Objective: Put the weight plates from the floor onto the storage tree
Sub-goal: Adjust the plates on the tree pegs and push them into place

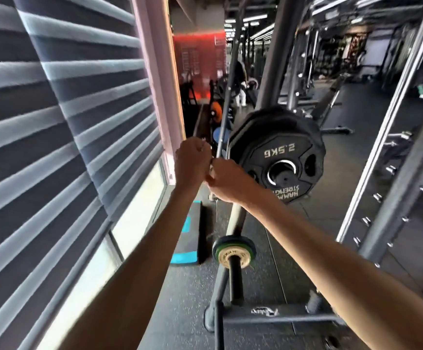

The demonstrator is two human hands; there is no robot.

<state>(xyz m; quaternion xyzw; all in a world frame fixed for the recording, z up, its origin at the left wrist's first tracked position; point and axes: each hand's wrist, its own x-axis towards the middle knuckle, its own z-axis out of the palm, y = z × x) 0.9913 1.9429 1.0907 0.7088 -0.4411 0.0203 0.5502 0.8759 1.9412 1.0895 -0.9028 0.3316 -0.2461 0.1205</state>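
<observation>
Both arms reach fwd, nearly straight, w/ left hand (192, 160) and right hand (227, 181) meeting just left of the black 2.5KG plate (278, 150). Backs face the cam and fingers are curled; too blurred to tell if either grips anything. That plate sits on an upper peg of the storage tree (306, 317), smaller plates (233, 251) on a low peg below the hands.

Sitting racked on the tree (273, 72).
Hanging high as a black plate (278, 150), many-sided, showing 2.5KG upside down above a silver-ringed hole; stacking lower as small plates (233, 251), green-edged with a gold face, on a peg (235, 281) pointing toward the camera.
</observation>
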